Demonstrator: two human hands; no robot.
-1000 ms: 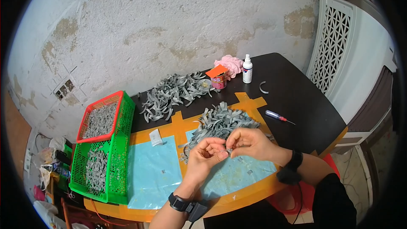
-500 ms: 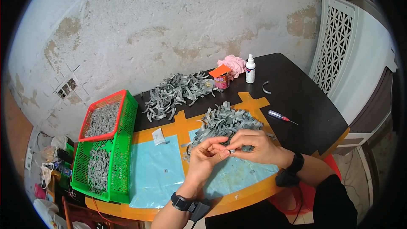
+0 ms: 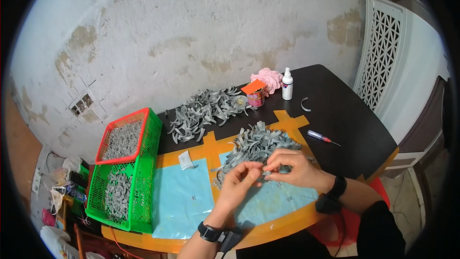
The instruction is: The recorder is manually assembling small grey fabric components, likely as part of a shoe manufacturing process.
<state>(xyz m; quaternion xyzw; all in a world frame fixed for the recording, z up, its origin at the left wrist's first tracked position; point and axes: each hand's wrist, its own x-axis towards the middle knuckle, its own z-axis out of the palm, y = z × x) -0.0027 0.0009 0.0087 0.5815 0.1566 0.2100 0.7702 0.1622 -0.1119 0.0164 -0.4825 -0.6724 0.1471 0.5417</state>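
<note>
Grey piece (image 3: 267, 174) at lower centre sits pinched in the right hand (image 3: 295, 169), while the left hand (image 3: 235, 188) has just parted thumb from fingertips, apparently loosening its hold.

We see grey strips (image 3: 256, 145) mid-frame, green basket (image 3: 143, 194) and red basket (image 3: 142, 134) at lower left, pale-blue sheet (image 3: 181, 196) below centre, black worktop (image 3: 347, 110), white lattice-patterned panel (image 3: 385, 45) upper right.

On the counter's (image 3: 352, 115) left, an upper basket (image 3: 116, 161) rests over the far part of a lower basket (image 3: 143, 194), small pieces (image 3: 119, 194) in both. Rightward along the far side come a strip heap (image 3: 203, 115), can (image 3: 256, 99) and spray bottle (image 3: 287, 87); a nearer strip heap (image 3: 256, 144) lies left of a screwdriver (image 3: 320, 136).
</note>
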